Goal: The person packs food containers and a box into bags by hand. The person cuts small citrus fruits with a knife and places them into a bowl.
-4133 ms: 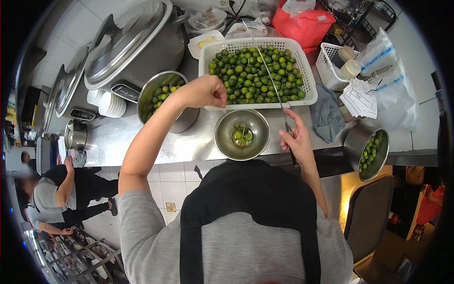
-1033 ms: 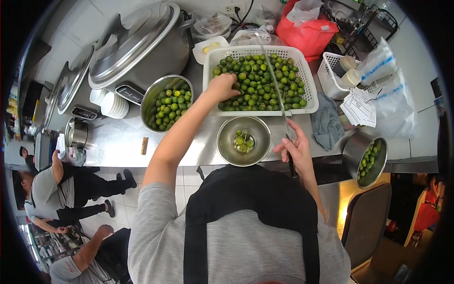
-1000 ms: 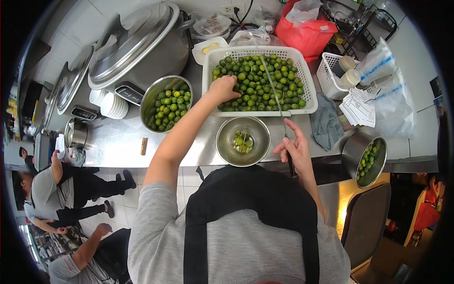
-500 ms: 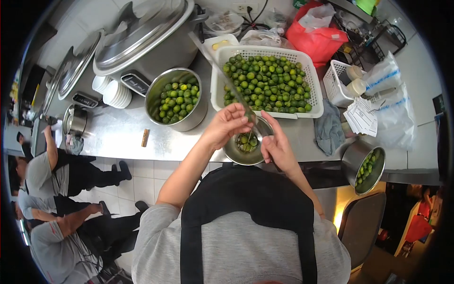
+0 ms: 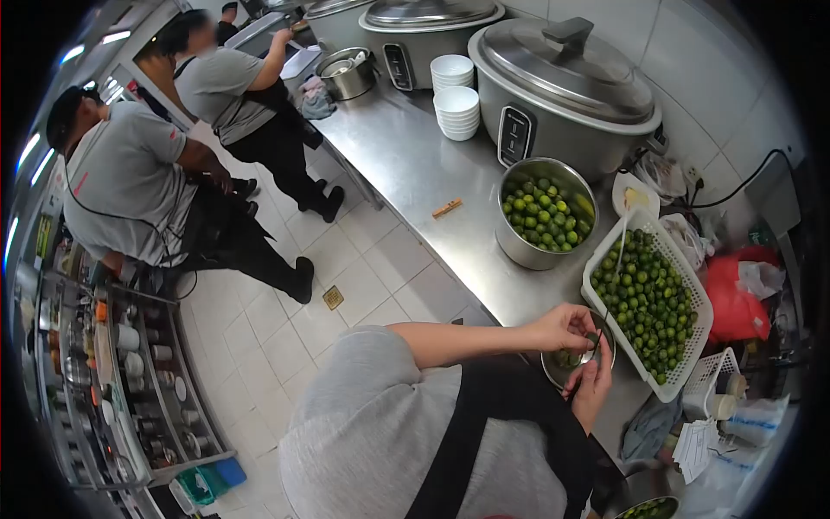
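Note:
My left hand (image 5: 566,329) is closed, its fingertips pinching a small green lime (image 5: 591,338) above a steel bowl (image 5: 548,370). Close beside it, my right hand (image 5: 591,387) is wrapped round the dark handle of a knife. The long, thin knife blade (image 5: 620,251) points away from me, past the lime and over the edge of a white basket (image 5: 598,298) heaped with whole limes. Cut pieces lie in the bowl, partly hidden by my hands. To the left of the basket stands a steel pot (image 5: 526,247) of limes.
Large rice cookers (image 5: 562,121) and stacked white bowls (image 5: 456,112) line the back of the steel counter (image 5: 406,173). A small brown object (image 5: 447,208) lies near its front edge. Two co-workers (image 5: 130,182) stand at left by a loaded shelf (image 5: 164,381). A grey cloth (image 5: 650,424) lies at right.
The view has swung to the left, bringing the co-workers, floor and shelf further in. My hands stay together over the bowl, with the knife and lime still held.

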Demonstrator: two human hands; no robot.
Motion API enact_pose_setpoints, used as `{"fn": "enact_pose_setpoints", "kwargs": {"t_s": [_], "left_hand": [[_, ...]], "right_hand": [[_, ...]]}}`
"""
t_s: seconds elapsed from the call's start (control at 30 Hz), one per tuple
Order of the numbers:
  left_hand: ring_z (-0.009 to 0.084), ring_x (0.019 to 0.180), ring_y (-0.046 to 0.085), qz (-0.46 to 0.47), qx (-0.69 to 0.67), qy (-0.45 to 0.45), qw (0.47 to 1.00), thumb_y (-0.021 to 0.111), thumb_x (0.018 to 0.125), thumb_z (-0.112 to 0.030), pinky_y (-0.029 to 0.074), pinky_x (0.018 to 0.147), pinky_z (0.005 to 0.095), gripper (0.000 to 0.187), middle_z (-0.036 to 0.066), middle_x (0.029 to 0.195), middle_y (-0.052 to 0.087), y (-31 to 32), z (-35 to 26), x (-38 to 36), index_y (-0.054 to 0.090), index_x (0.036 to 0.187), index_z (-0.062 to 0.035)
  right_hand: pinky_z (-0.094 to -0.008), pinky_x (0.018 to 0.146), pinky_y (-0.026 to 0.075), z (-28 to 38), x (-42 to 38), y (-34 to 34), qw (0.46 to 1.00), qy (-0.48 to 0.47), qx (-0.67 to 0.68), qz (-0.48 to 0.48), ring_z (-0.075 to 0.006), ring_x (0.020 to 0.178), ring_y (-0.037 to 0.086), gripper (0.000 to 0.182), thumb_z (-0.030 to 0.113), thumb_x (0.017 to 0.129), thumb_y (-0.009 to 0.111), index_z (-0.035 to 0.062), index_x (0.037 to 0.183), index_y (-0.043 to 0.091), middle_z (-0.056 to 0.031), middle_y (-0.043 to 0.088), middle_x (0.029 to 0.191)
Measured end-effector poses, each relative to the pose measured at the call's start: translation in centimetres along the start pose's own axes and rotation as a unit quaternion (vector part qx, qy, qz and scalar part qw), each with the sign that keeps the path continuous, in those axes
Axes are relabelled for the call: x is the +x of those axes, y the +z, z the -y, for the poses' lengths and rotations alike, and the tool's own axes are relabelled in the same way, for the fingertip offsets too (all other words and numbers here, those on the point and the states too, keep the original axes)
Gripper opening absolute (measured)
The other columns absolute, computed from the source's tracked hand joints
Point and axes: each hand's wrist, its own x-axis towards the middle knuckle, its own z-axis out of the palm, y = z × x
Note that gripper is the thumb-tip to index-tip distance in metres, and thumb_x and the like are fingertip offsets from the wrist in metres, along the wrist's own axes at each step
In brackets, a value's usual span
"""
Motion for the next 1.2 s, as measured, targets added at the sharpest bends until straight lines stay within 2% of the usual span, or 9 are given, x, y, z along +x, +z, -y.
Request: {"fn": "enact_pose_setpoints", "kwargs": {"t_s": [0.2, 0.3, 0.43, 0.53, 0.7, 0.77, 0.87, 1.0, 1.2], "left_hand": [[0.0104, 0.069, 0.06, -0.053, -0.028, 0.023, 0.998, 0.064, 0.079, -0.003, 0.05, 0.06, 0.0229, 0.019, 0.006, 0.081, 0.061, 0.4, 0.4, -0.2, 0.051, 0.091, 0.001], [0.0129, 0.071, 0.062, -0.058, -0.021, -0.046, 0.997, 0.062, 0.081, -0.004, 0.052, 0.063, 0.0234, 0.017, 0.01, 0.089, 0.064, -0.1, 0.1, -0.2, 0.053, 0.094, 0.0009], [0.0176, 0.081, 0.064, -0.051, -0.097, -0.101, 0.989, 0.06, 0.083, -0.007, 0.055, 0.072, 0.0265, 0.029, 0.012, 0.099, 0.06, -1.6, 0.3, 0.2, 0.049, 0.109, -0.0011], [0.0197, 0.092, 0.062, -0.051, -0.092, -0.093, 0.99, 0.059, 0.083, -0.004, 0.055, 0.073, 0.0241, 0.029, 0.011, 0.104, 0.06, -1.6, -1.1, 0.3, 0.05, 0.111, -0.0033], [0.0152, 0.083, 0.063, -0.05, -0.122, -0.118, 0.984, 0.059, 0.083, -0.002, 0.055, 0.071, 0.0236, 0.025, 0.008, 0.094, 0.062, -0.9, -1.2, 0.3, 0.054, 0.107, -0.0014], [0.0142, 0.08, 0.063, -0.049, -0.124, -0.114, 0.985, 0.06, 0.082, -0.002, 0.055, 0.069, 0.0235, 0.024, 0.007, 0.092, 0.062, -0.9, -0.9, 0.2, 0.055, 0.105, -0.0016], [0.0109, 0.07, 0.061, -0.082, -0.087, -0.118, 0.986, 0.066, 0.078, -0.009, 0.052, 0.061, 0.0228, 0.025, 0.004, 0.083, 0.06, -0.6, -1.0, 0.1, 0.054, 0.099, -0.0012], [0.0132, 0.075, 0.064, -0.071, -0.115, -0.13, 0.982, 0.062, 0.081, -0.003, 0.054, 0.064, 0.0235, 0.02, 0.005, 0.086, 0.063, -0.9, -0.6, 0.1, 0.055, 0.1, -0.0019], [0.0116, 0.075, 0.063, -0.117, -0.152, -0.084, 0.978, 0.059, 0.084, -0.006, 0.056, 0.062, 0.0187, 0.017, 0.007, 0.088, 0.063, -1.0, -2.6, -0.3, 0.056, 0.1, 0.0006]], "right_hand": [[-0.0202, 0.035, 0.031, 0.2, 0.6, 0.7, 0.989, 0.021, 0.148, 0.004, -0.0069, 0.039, 0.037, 0.059, 0.045, 0.092, 0.04, 0.0033, 0.133, 0.034, -0.0005, 0.039, 0.051], [-0.0216, 0.035, 0.031, 0.3, 0.9, 0.2, 0.974, 0.079, 0.214, 0.006, -0.0084, 0.038, 0.035, 0.059, 0.046, 0.093, 0.036, 0.0038, 0.134, 0.034, -0.0009, 0.037, 0.049], [-0.022, 0.035, 0.032, 0.0, 1.3, -2.0, 0.959, 0.097, 0.256, 0.07, -0.0092, 0.035, 0.034, 0.058, 0.046, 0.094, 0.035, 0.0057, 0.135, 0.032, -0.0016, 0.038, 0.048], [-0.022, 0.037, 0.034, -0.7, 1.0, -2.8, 0.979, 0.108, 0.165, 0.054, -0.009, 0.037, 0.039, 0.056, 0.039, 0.094, 0.041, 0.0066, 0.138, 0.027, -0.0026, 0.042, 0.05], [-0.0222, 0.039, 0.035, 1.2, 0.7, -1.8, 0.993, 0.065, 0.078, 0.064, -0.0087, 0.04, 0.043, 0.062, 0.032, 0.09, 0.051, 0.0061, 0.139, 0.022, -0.0036, 0.047, 0.054], [-0.0218, 0.039, 0.035, 2.2, 0.7, -1.3, 0.996, 0.053, -0.024, 0.07, -0.0081, 0.04, 0.044, 0.068, 0.033, 0.087, 0.056, 0.0059, 0.139, 0.023, -0.0046, 0.05, 0.057], [-0.0281, 0.048, 0.04, 2.1, 0.8, -1.4, 0.993, 0.03, -0.089, 0.067, -0.0143, 0.047, 0.05, 0.07, 0.039, 0.085, 0.057, 0.0044, 0.138, 0.024, -0.01, 0.054, 0.061], [-0.0341, 0.058, 0.043, 2.2, 0.4, -1.3, 0.985, -0.044, -0.159, 0.042, -0.0254, 0.055, 0.057, 0.07, 0.039, 0.085, 0.056, 0.003, 0.136, 0.026, -0.0181, 0.057, 0.067], [-0.0343, 0.056, 0.042, 1.1, -1.9, -3.0, 0.978, 0.023, -0.209, 0.008, -0.0307, 0.055, 0.058, 0.069, 0.037, 0.084, 0.058, 0.0042, 0.136, 0.027, -0.0211, 0.056, 0.064]]}}
